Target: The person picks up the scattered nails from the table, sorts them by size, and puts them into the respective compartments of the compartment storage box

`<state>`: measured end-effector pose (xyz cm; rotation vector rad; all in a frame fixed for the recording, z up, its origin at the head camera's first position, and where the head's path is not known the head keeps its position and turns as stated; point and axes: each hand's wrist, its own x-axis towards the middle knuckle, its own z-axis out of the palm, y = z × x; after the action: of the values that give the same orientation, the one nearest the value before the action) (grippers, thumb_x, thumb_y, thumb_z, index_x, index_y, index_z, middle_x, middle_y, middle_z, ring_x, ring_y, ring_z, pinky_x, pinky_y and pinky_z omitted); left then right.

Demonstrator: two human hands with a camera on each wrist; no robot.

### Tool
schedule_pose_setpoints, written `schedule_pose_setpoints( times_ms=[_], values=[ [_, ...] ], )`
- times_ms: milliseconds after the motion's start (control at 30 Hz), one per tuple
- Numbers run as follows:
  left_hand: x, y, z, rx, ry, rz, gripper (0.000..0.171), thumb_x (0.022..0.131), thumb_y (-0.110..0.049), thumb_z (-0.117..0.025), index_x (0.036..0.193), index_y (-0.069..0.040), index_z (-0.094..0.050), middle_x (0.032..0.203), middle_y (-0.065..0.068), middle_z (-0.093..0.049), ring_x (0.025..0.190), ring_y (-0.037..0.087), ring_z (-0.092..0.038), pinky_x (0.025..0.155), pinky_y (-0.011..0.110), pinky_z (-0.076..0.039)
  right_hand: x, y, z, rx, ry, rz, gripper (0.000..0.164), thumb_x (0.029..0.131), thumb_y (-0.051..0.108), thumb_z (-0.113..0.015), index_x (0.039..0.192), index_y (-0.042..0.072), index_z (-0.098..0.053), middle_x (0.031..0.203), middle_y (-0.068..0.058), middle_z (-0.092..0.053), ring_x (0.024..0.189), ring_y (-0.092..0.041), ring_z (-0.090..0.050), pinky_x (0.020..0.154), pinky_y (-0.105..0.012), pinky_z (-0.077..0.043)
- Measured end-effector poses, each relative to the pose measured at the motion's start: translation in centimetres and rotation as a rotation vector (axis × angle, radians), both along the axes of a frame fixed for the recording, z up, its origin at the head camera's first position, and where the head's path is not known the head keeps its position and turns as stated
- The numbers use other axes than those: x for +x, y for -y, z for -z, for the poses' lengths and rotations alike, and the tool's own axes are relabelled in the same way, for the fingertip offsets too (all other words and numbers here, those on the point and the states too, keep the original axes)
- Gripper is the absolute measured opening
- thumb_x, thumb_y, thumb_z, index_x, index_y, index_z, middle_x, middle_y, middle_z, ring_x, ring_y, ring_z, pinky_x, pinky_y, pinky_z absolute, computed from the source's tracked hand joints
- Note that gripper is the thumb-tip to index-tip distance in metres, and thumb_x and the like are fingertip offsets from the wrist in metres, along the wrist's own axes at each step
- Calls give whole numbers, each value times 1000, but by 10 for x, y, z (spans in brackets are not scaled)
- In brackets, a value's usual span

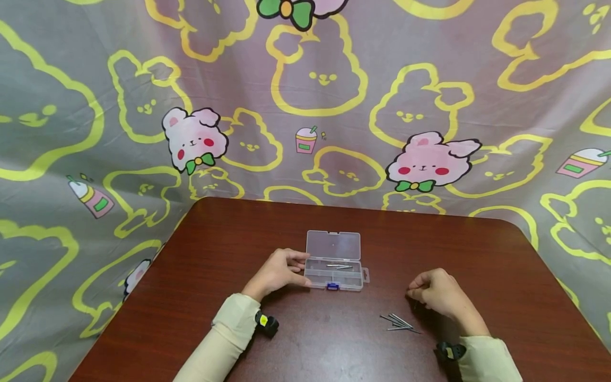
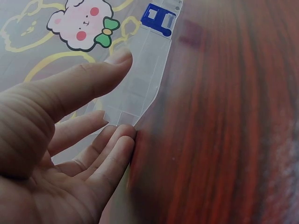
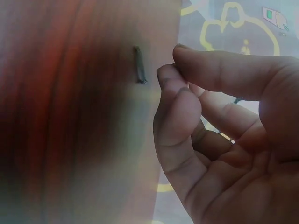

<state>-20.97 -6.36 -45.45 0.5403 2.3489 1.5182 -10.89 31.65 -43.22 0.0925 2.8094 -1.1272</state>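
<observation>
Seemingly steadying the open box with left hand, fingers loosely spread at its left end. Holding the fingers of right hand narrow (cannot tell whether empty) near loose nails on the table. Probably mid-transfer, calling next for carrying one to the boxed nails.

1. A pale cream left sleeve is covering the arm behind the left hand, its loose cuff creasing.
2. A black left device is sitting behind that hand, showing a yellow mark.
3. A matching right sleeve is ending behind the right hand.
4. A black right device is sitting beside that cuff.
</observation>
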Motion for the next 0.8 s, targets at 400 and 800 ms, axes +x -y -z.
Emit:
schedule_pose_setpoints(
  times_ms=[400,800],
  values=[
    [-2,1,1,-1,11,-1,66,66,-8,-96,127,-4,-70,114,12,-65,100,23,-66,87,33,-57,2,-4,-1,54,62,38,13,77,12,-84,77,9,-72,63,1,-61,56,-16,-59,50,-32,-50],
    [-2,1,3,-2,-3,14,67,66,-10,-96,127,-4,-70,114,12,-65,99,22,-66,86,33,-57,0,9,3,130,-17,44,8,70,2,-76,72,8,-72,59,3,-61,55,-15,-57,49,-32,-47]
  ],
)
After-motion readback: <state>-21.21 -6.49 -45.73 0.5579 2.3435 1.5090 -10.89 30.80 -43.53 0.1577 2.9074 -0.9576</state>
